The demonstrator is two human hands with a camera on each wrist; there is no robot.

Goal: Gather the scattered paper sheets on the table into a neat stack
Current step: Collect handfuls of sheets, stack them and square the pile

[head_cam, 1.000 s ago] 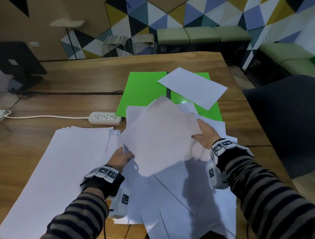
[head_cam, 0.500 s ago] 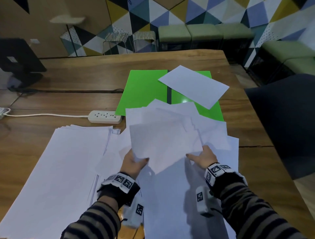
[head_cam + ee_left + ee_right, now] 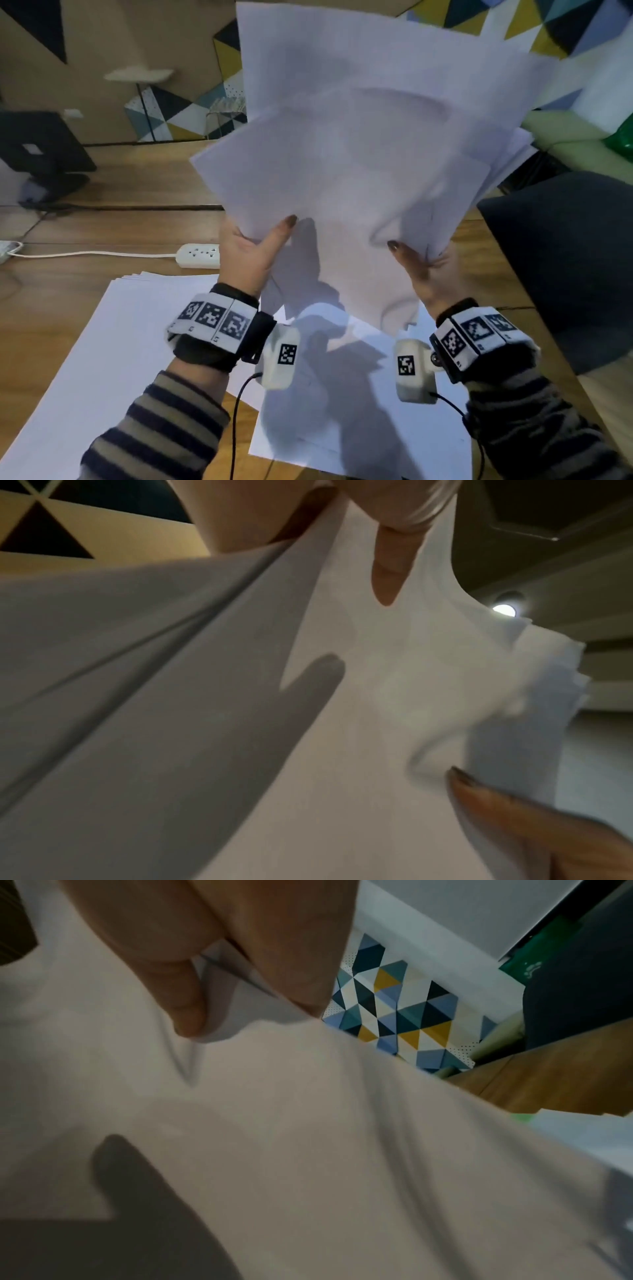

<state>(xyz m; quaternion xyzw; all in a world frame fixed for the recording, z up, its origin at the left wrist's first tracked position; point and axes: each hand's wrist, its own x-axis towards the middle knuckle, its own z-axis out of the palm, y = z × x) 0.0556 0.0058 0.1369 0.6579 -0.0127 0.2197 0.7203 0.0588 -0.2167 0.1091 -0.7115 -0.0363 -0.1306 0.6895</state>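
Note:
A loose bundle of white paper sheets [image 3: 359, 164] stands lifted upright in front of me, fanned and uneven at the top. My left hand [image 3: 253, 250] grips its lower left edge, thumb on the near face. My right hand [image 3: 424, 270] grips the lower right edge the same way. In the left wrist view the sheets [image 3: 342, 723] fill the frame, with the right hand's thumb [image 3: 514, 813] at the lower right. The right wrist view shows the paper [image 3: 274, 1150] pinched under my right hand [image 3: 205, 961]. More sheets [image 3: 359, 411] lie flat below on the wooden table [image 3: 137, 192], beside a spread pile [image 3: 113, 359] at the left.
A white power strip [image 3: 198, 255] with its cord lies on the table behind my left hand. A black monitor stand [image 3: 44, 154] sits at the far left. A dark chair [image 3: 565, 257] stands off the table's right edge. The raised paper hides the far middle of the table.
Both hands have lifted the gathered sheets off the table and tipped them upright toward the camera. The bundle now covers the green folder and the single sheet seen earlier.

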